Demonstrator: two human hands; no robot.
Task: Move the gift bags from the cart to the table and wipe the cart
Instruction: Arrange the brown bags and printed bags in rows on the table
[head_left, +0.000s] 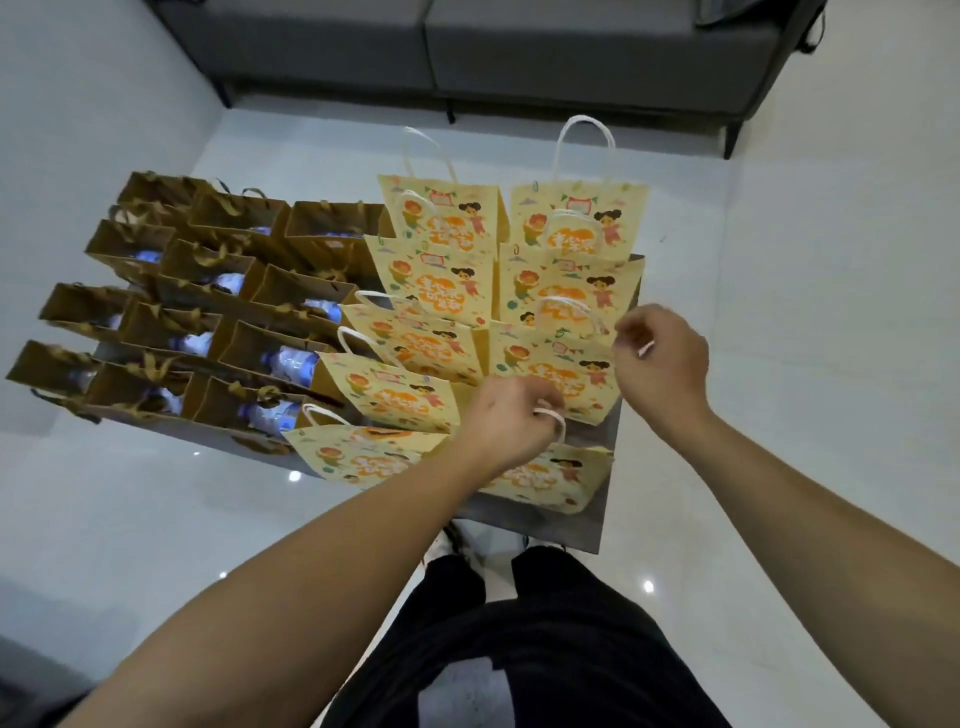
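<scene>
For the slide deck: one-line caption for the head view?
Left hand grips the nearest yellow gift bag's handle while the right hand pinches another's, brown bags alongside.
</scene>
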